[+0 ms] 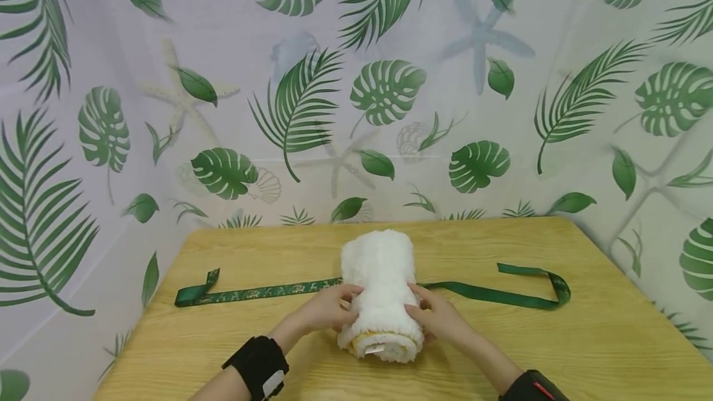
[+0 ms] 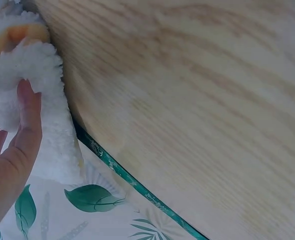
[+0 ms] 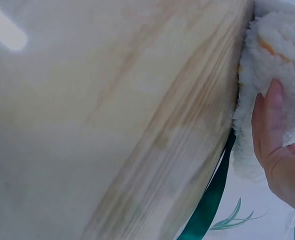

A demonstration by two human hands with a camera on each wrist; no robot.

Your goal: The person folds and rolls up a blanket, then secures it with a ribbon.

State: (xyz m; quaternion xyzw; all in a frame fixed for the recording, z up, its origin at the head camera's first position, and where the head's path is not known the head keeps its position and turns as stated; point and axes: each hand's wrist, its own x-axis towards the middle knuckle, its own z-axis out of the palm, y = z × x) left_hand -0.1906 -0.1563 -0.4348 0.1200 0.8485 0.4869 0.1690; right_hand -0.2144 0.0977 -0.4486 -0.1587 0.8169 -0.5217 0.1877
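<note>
A rolled-up fluffy white blanket [image 1: 381,277] with a yellow inner layer lies lengthwise on the table, its spiral end and a small white tag facing me. My left hand [image 1: 330,308] grips its left side near the front; the fingers press into the pile in the left wrist view. On the opposite side my right hand [image 1: 440,314] holds the roll, thumb and fingers against the fluff. Beneath the roll runs a green patterned ribbon [image 1: 267,291], coming out to the left. Its plain green right part [image 1: 484,293] curls back at the end. The ribbon's middle is hidden under the blanket.
The wooden table [image 1: 223,351] has its far edge against a white cloth backdrop [image 1: 423,190] printed with green leaves and starfish. Black bands [image 1: 259,367] sit on both wrists.
</note>
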